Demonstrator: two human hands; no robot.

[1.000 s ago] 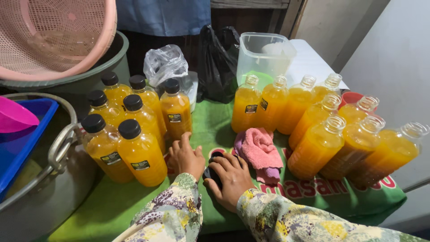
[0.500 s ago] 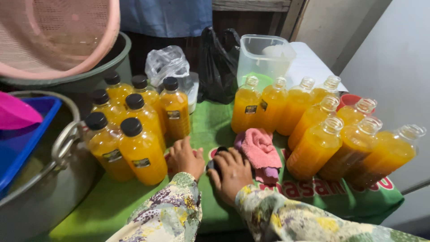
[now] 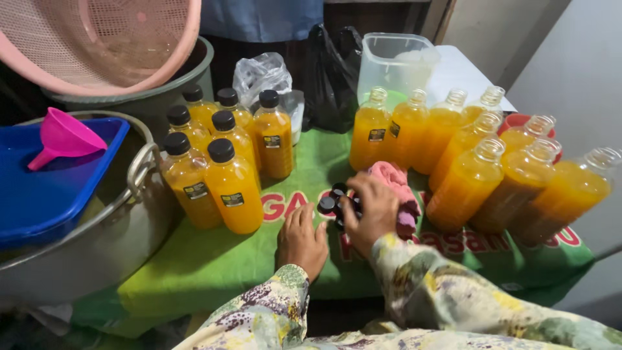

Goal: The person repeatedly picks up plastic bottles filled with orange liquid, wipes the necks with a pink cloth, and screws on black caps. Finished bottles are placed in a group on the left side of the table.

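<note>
- Black caps point(image 3: 332, 198): small cluster on green cloth point(image 3: 214, 259), mid-table, between capped bottles and open bottles
- Right hand point(image 3: 370, 210): fingers curled down over the caps, touching them; whether any cap is actually gripped, cannot tell
- Left hand point(image 3: 301, 238): flat, palm down, fingers together and extended, resting on the cloth just left of the caps; nothing held
- Floral sleeves on both arms, bottom of view
- Pink rag point(image 3: 395, 185): bunched on the cloth, touching the right hand on its far side
- Capped bottles point(image 3: 223, 159): group left of the hands, orange liquid, black lids, small labels; upright, packed close
- Open bottles point(image 3: 479, 152): group right of the hands, same orange liquid, clear necks without lids; upright, some near the right table edge
- Clear tub point(image 3: 395, 61): behind the open bottles, far edge of table
- Black bag point(image 3: 330, 71) and clear bag point(image 3: 262, 74): behind the capped group, side by side
- Steel pot point(image 3: 97, 240): far left, touching the cloth edge; blue tray point(image 3: 58, 181) lying across its top
- Pink funnel point(image 3: 65, 137): on its side in the tray
- Pink basket point(image 3: 97, 39): top left, tilted, over a grey-green basin point(image 3: 162, 97)
</note>
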